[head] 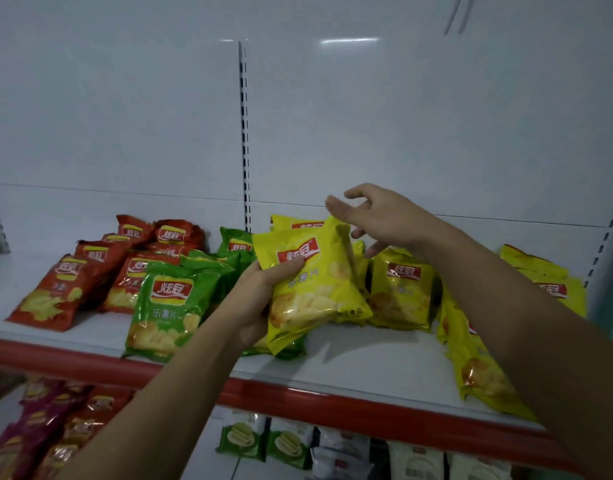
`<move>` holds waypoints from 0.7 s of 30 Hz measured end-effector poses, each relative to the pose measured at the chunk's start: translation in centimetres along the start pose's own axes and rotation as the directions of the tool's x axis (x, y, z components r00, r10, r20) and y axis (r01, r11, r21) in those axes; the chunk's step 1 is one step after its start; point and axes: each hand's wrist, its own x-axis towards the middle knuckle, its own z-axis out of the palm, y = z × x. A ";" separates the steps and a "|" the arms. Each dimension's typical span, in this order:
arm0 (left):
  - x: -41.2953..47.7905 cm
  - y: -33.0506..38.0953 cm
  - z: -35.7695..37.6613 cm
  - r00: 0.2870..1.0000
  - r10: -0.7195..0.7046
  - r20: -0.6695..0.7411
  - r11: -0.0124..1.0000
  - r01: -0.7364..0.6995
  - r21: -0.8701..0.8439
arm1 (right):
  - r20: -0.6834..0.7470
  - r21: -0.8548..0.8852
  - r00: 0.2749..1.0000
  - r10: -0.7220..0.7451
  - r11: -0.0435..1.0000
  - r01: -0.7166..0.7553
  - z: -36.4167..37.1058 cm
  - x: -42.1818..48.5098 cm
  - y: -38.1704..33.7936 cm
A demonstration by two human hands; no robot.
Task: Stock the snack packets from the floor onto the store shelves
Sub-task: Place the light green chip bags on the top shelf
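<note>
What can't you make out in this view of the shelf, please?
Head view:
- Green packet beneath the held yellow packet: mostly hidden by it and the left hand.
- Yellow packet at right: label covered by the right forearm.
- Lower-shelf packets: dim, blurred, cut off by the bottom edge.

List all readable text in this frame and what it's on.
"炫冠": red logo on the green packet, the yellow packet in the left hand, and the red packets.
"乐薯片": under the logo on the green packet and the yellow packet.
Small print along the yellow packet's lower edge: too blurred to read.
Text on the lower-shelf packets: too blurred to read.
</note>
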 end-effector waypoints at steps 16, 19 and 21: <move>-0.2 -1.8 -0.8 0.984 -0.135 0.116 0.970 0.155 -0.189 | -0.053 0.644 0.990 0.131 0.762 -0.066 1.1 -0.5 -0.4; -0.4 -1.2 -2.3 0.992 -0.129 0.018 0.976 0.130 -0.175 | -0.219 0.705 0.958 0.185 0.709 0.025 -0.2 0.1 -0.1; -0.4 -0.8 -3.7 0.995 -0.099 -0.032 0.984 0.093 -0.151 | -0.331 0.695 0.914 0.233 0.716 0.069 -1.2 0.7 0.8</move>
